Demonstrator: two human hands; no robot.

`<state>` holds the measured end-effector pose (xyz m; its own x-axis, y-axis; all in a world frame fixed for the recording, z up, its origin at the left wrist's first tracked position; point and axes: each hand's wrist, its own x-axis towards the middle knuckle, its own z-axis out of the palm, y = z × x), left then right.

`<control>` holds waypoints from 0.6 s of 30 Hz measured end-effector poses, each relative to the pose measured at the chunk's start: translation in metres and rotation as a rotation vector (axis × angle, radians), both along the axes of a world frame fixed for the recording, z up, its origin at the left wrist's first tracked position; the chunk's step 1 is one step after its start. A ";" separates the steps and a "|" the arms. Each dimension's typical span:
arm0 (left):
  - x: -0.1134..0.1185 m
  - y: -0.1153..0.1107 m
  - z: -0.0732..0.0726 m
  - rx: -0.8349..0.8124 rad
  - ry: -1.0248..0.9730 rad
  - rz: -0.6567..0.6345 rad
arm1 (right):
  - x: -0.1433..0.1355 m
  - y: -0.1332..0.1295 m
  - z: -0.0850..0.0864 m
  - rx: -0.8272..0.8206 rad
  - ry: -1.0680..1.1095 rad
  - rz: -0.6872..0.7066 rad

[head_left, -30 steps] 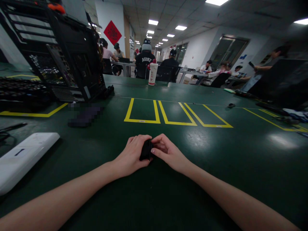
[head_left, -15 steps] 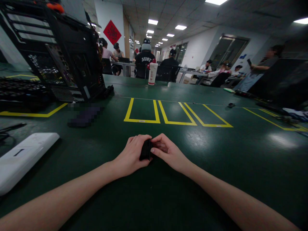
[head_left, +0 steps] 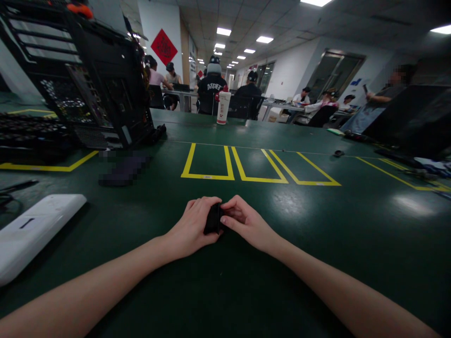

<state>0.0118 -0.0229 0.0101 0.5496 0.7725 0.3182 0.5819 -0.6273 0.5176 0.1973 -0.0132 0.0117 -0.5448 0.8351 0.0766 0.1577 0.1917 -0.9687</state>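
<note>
Two bare hands at a green surface (head_left: 225, 295), with the row of yellow tape outlines (head_left: 262, 180) as landmark. A small black object (head_left: 212, 219) is on the near side of the outlines, between the hands; whether it rests on the surface or is held just above it cannot be told. The left hand (head_left: 192, 226) is clamped on it, fingers over the far side and thumb at the near edge. The right hand (head_left: 252, 226) is curled, its thumb and index fingertip touching the object's right side; whether these fingers pinch it cannot be told. Left of the outlines lie a blurred dark purple item (head_left: 125, 170) and, nearer the viewer, a white box (head_left: 38, 232); an open black computer case (head_left: 88, 70) stands farther left. Beyond the outlines stands a white bottle (head_left: 223, 108); right of them lies a small black round item (head_left: 338, 154).
</note>
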 end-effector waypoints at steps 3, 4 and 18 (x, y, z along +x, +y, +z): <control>0.000 0.000 0.000 0.015 -0.003 0.002 | 0.000 0.001 0.001 0.031 -0.060 -0.020; 0.001 0.000 0.000 0.021 -0.006 0.004 | 0.000 0.001 0.002 0.034 -0.073 -0.008; -0.001 -0.001 0.002 -0.014 0.000 -0.011 | -0.002 -0.001 0.001 -0.008 0.008 -0.017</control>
<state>0.0113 -0.0243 0.0123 0.5581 0.7708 0.3073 0.5748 -0.6262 0.5268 0.1957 -0.0138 0.0125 -0.5302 0.8446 0.0742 0.1535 0.1816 -0.9713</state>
